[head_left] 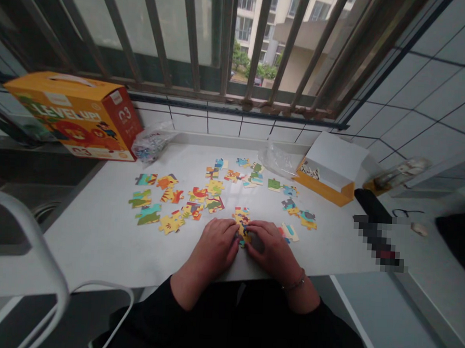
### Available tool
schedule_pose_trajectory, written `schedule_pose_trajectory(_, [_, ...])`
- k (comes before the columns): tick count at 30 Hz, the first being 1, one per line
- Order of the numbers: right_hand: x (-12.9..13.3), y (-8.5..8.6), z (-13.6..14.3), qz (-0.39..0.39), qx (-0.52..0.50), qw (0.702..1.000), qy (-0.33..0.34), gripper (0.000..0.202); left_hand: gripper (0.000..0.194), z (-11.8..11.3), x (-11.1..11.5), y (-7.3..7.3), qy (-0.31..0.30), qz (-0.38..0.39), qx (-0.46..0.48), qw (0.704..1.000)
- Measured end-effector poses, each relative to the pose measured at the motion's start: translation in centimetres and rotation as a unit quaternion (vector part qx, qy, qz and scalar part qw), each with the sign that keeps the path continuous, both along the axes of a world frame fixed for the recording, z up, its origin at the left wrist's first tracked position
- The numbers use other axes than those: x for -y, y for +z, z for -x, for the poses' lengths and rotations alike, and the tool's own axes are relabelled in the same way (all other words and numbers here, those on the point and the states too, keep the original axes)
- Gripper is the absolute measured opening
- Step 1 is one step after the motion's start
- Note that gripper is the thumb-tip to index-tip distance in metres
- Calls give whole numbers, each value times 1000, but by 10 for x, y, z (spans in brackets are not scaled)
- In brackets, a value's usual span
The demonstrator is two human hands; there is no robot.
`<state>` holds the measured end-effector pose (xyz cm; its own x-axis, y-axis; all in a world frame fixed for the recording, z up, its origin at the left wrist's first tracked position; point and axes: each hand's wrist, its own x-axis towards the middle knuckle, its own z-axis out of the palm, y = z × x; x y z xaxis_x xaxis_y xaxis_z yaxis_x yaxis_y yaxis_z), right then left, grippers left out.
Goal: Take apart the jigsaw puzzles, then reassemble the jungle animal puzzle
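Note:
Near the front edge of the white countertop, my left hand (215,246) and my right hand (272,249) meet around some colourful jigsaw puzzle pieces (242,215). Fingers of both hands press on the pieces from either side, partly covering them. Left of my hands lie loose yellow-orange pieces (172,223) and green-blue ones (148,215). Farther back are several joined pieces with red and yellow (214,203). Beside my right hand rests a pale blue and cream piece (291,232); a grey and yellow pair (307,218) lies a little beyond it.
At the back left stands an orange puzzle box (75,119) beside a plastic bag of pieces (150,146). An open white-and-orange box (328,166) sits at the back right, near crumpled clear plastic (278,160). A white curved tube (38,236) rises at the left. Window bars (227,44) line the back.

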<state>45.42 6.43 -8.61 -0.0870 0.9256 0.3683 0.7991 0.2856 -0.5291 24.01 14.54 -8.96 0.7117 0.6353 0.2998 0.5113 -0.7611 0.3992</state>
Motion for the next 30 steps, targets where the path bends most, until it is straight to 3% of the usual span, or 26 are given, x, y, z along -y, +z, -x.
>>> schedule_pose_trajectory(13, [0, 9, 5, 11, 47, 999, -3, 35, 34, -1, 1, 4, -16, 0, -5, 1000])
schedule_pose_trajectory(21, [5, 6, 2, -15, 5, 1000, -3, 46, 48, -2, 3, 2, -22, -5, -14, 1000])
schedule_pose_trajectory(26, [8, 9, -30, -19, 35, 992, -124, 25, 43, -2, 2, 6, -28, -1, -17, 999])
schedule_pose_trajectory(30, [-16, 18, -80, 38, 115, 958, -261, 32, 36, -2, 0, 6, -43, -3, -6, 999])
